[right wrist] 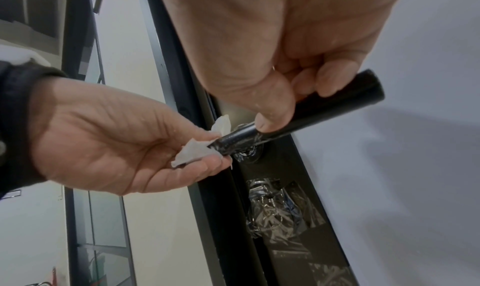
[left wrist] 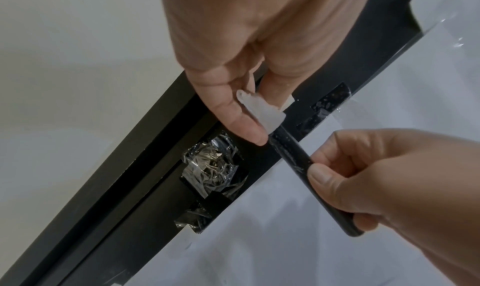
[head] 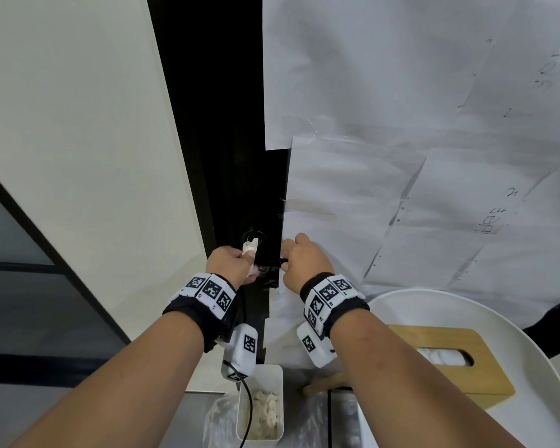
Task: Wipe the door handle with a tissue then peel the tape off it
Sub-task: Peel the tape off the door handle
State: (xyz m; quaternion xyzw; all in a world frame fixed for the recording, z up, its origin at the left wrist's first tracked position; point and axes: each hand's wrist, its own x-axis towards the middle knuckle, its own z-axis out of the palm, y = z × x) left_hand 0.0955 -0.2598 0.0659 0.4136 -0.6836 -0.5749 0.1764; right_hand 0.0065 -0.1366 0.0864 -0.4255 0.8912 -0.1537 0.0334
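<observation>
So the big stuff first: black door frame (head: 233,156) runs down the centre of the head view, with paper sheets (head: 434,156) covering the door across the right half. Lower right there's a white chair (head: 466,305) with a wooden tissue box (head: 450,350) on it, and a white bin (head: 261,405) at bottom centre.

The door handle (right wrist: 298,114) is mid-frame in the right wrist view, a black lever. My right hand (right wrist: 285,54) is curled round its free end, steadying it. My left hand (right wrist: 109,138) pinches the tissue (right wrist: 194,153) against the end nearest the door.

Looks like I'm mid-wipe. The clear tape (right wrist: 249,138) on the handle isn't peeled yet, so next I'd finish rubbing, then find a tape edge to pick at with a fingernail.
</observation>
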